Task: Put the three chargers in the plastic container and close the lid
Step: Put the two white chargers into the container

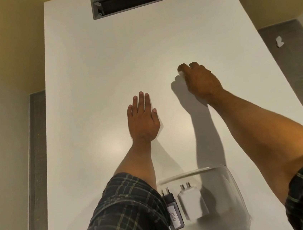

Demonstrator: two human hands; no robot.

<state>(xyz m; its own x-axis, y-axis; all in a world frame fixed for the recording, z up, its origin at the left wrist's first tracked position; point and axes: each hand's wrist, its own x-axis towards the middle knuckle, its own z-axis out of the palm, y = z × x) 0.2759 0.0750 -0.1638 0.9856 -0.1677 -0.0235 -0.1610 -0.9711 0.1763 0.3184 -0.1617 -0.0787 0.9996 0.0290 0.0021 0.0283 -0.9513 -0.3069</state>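
Note:
A clear plastic container (234,184) stands open near the table's front edge. Inside it lie a black charger (173,212) with a white label and a white charger (192,202), prongs pointing away from me. My right hand (201,80) reaches far forward, its fingers curled over a small white thing (181,73) on the table, mostly hidden; it looks like a third charger. My left hand (142,119) lies flat on the table, palm down, fingers apart, holding nothing. No lid is in view.
The white table (96,74) runs away from me, with a grey cable hatch (131,0) open at its far end. A white scrap (279,41) lies on the grey floor to the right.

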